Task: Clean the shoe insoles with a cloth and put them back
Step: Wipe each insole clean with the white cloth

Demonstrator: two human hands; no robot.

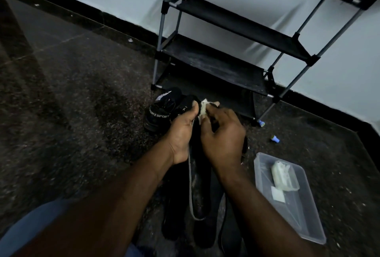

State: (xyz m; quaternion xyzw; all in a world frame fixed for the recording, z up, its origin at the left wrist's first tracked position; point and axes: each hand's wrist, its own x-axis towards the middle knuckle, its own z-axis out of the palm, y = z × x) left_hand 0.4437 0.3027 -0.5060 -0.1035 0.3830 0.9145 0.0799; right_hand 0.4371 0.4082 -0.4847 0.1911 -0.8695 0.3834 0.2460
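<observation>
Judging by the left hand (182, 133) curled round the insole (199, 184) and the right hand (224, 137) pinching the cloth (203, 108) against it, wiping was unfinished, and refitting into the shoe (161, 110) beyond the fingertips remained.

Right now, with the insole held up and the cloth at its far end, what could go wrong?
1. The left hand grips the insole only near its far end; the long free part could flex or slip under wiping.
2. The cloth is a small wad pinched by the right hand, so the near end may go uncleaned.
3. The clear tray lies close by the right forearm and could get knocked.
</observation>
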